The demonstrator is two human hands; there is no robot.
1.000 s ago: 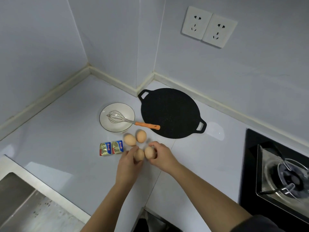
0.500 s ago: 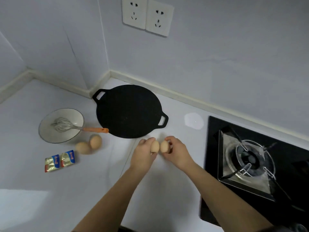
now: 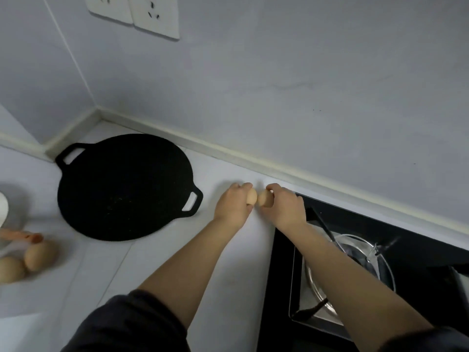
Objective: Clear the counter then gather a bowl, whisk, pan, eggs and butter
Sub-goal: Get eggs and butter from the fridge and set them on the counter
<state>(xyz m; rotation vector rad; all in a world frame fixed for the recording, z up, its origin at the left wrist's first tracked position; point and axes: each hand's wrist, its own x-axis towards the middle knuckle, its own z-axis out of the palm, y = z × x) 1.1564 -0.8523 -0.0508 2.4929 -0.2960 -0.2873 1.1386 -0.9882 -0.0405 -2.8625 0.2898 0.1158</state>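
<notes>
Item: egg point(image 3: 251, 196), left hand point(image 3: 233, 204). Pale tan, matte, smooth shell; only its right end shows past the fingers point(image 3: 245, 186), which are closed around it. Position: just right of the pan point(image 3: 124, 186), low over the desk point(image 3: 157, 262); contact with the desk cannot be told.

Item: second egg point(image 3: 264, 198), right hand point(image 3: 284, 207). Same tan colour, slightly lighter on its lit side; its left end shows, the rest is wrapped by closed fingers. Position: right of the pan, just beside the first egg, the two shells touching or nearly so.

Item: pan. Round, flat, matte black, faintly speckled, with two loop handles on opposite edges. Lies flat on the desk against the wall corner.

Item: two loose eggs point(image 3: 38, 255), tan, blurred, side by side on the desk, left of and nearer than the pan, at the frame's left edge.

Item: whisk handle point(image 3: 22, 236), orange, blurred, just beyond the loose eggs, left of the pan.

Item: bowl point(image 3: 3, 209), white; only a sliver shows at the left edge.

Item: stove point(image 3: 355, 270), black with a metal burner ring, right of the pan, under the right forearm.

Item: wall sockets point(image 3: 154, 19), white, above the pan.
</notes>
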